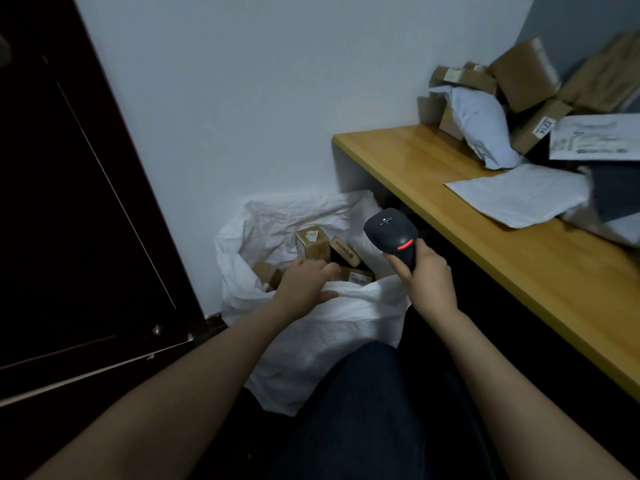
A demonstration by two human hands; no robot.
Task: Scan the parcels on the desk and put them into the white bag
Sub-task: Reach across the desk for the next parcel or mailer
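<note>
Left hand [304, 282] pinches near rim of white bag [346, 323], likely holding mouth open; right hand [429, 278] grips scanner [391, 233], ready for next. Boxes [311, 242] already bagged, centre frame; parcels [485, 133] piled on worktop [415, 157], upper right

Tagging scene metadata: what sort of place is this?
Probably a small parcel sorting corner: parcels heaped on a wooden desk, a white bag of boxes beside it, and a scanner in the right hand.

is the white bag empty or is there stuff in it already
Not empty. The white bag gapes open, and several brown cardboard boxes sit inside, past the left hand at its rim.
</note>
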